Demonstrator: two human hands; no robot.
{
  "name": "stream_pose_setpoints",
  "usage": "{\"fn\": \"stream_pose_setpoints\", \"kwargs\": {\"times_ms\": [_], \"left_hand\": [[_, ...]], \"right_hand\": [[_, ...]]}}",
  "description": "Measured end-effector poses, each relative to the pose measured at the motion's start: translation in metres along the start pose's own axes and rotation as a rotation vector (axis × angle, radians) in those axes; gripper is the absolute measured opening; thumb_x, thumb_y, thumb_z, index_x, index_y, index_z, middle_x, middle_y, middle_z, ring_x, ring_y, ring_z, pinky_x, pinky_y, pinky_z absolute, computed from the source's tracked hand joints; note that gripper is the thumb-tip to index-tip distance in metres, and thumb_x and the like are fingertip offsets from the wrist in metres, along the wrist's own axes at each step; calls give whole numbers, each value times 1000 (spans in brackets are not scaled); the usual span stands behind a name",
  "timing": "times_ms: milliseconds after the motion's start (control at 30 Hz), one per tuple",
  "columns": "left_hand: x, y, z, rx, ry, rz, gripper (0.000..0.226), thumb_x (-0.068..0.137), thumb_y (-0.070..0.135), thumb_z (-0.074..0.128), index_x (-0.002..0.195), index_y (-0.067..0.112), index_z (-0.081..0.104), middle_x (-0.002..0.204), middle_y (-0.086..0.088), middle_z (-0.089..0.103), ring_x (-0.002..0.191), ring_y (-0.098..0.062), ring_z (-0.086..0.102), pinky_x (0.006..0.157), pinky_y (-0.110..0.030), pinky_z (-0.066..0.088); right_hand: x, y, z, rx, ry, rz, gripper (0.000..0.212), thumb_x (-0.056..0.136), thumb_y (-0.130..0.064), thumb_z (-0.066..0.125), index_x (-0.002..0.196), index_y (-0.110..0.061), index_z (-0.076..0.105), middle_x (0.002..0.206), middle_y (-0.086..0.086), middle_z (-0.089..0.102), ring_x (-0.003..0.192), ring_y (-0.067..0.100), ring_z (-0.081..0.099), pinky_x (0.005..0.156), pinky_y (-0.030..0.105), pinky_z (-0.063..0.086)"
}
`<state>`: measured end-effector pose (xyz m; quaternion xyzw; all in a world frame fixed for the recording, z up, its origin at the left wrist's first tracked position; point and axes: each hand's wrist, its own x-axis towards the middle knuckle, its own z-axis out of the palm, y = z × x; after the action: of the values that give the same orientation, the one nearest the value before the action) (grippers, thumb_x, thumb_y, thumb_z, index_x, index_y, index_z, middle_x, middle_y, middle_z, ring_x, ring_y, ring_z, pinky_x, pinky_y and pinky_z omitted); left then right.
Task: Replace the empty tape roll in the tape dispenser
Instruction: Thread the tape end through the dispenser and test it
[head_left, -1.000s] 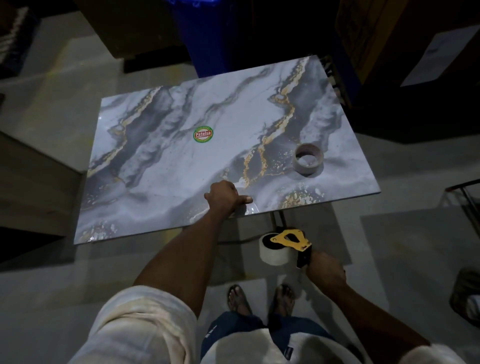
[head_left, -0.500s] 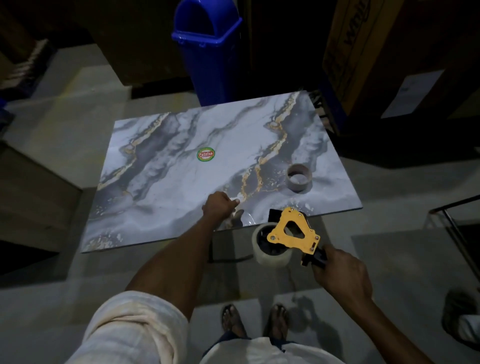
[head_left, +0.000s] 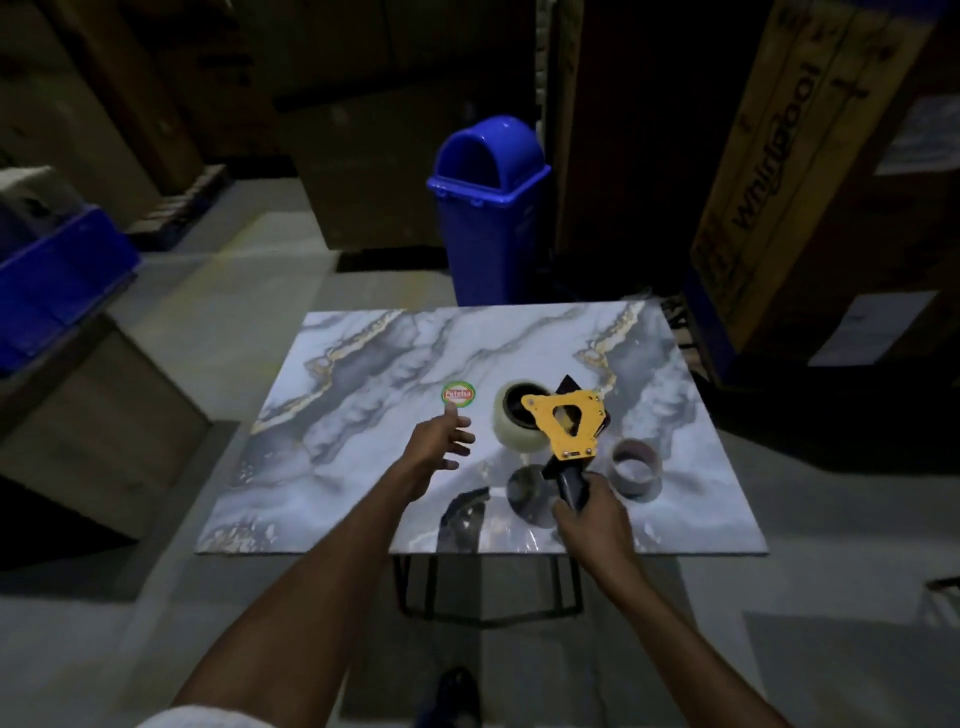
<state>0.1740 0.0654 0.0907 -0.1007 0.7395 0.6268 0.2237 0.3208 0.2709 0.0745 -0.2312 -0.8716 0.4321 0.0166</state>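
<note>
My right hand (head_left: 592, 512) grips the dark handle of a tape dispenser (head_left: 566, 423) with a yellow side plate, held above the marble table (head_left: 363, 395). A full roll of clear tape (head_left: 514, 428) sits on the dispenser's hub. My left hand (head_left: 439, 441) hovers over the table just left of the roll, fingers apart and holding nothing. An empty cardboard tape core (head_left: 635, 467) stands on the table to the right of the dispenser.
A round green and red sticker (head_left: 458, 394) is on the tabletop. A blue swing-lid bin (head_left: 488, 208) stands behind the table. Large cardboard boxes (head_left: 789, 156) stand at the right, and a blue crate (head_left: 57, 275) at the left. My foot shows below the table's edge.
My right hand has lifted the dispenser from below the table's front edge up over the tabletop. My left hand left the table edge and opened. The camera tilted up.
</note>
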Motion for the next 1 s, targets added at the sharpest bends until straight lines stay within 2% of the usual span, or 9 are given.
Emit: {"fn": "stream_pose_setpoints", "kwargs": {"times_ms": [167,267,400,467,600,700,833,900,1000], "left_hand": [[33,16,-13,-151,-71,12,55,94,62,58,116,13,70,108,-11,71,92,-25,65,85,-43,55],[54,27,-14,-218,-104,2,67,95,68,49,113,7,69,104,-13,68,95,-27,64,89,-45,58],[82,26,-27,-359,-175,-87,88,89,78,44,105,-4,70,93,-21,66,98,-34,65,90,-44,58],[95,22,-36,-425,-197,-130,98,88,81,43,117,-8,68,110,-28,71,111,-39,67,93,-45,58],[107,24,-40,-639,-213,-237,92,90,77,47,117,-9,66,104,-24,75,109,-40,69,108,-51,48],[114,29,-40,-738,-224,-274,89,89,73,53,120,-10,65,113,-26,73,105,-40,69,107,-53,49],[122,34,-45,-775,-185,-277,91,87,73,57,124,-9,63,126,-27,68,115,-40,65,110,-53,47],[133,32,-50,-702,-87,-256,92,85,76,56,119,-9,65,118,-25,72,110,-39,68,104,-51,52],[140,34,-55,-564,40,-196,75,93,71,48,97,-1,70,89,-18,69,82,-29,65,77,-39,55]], "right_hand": [[38,-51,47,-27,173,-60,41,82,-24,72,114,-3,57,111,18,62,104,38,60,84,42,52],[48,-76,62,-31,258,-118,39,79,-12,76,114,-9,58,107,12,62,101,36,60,81,41,50],[65,-97,80,-172,271,-189,43,79,-11,79,117,-13,58,111,8,60,106,28,57,84,38,51],[73,-102,87,-243,290,-215,44,78,-9,81,116,-13,59,110,7,61,104,28,57,80,37,52],[87,-102,99,-380,313,-313,56,65,4,83,115,-10,63,98,9,61,92,29,58,65,33,52],[99,-101,100,-470,324,-414,64,59,16,79,117,-8,66,95,12,59,87,30,57,59,31,50],[117,-104,103,-468,265,-430,64,62,18,75,118,-10,63,97,10,55,90,28,55,61,33,50],[124,-105,103,-364,192,-395,54,69,9,78,117,-10,62,104,9,57,98,29,56,70,36,52],[142,-101,106,-135,46,-310,42,78,-7,80,115,-9,60,109,10,57,101,30,56,76,34,43]]}}
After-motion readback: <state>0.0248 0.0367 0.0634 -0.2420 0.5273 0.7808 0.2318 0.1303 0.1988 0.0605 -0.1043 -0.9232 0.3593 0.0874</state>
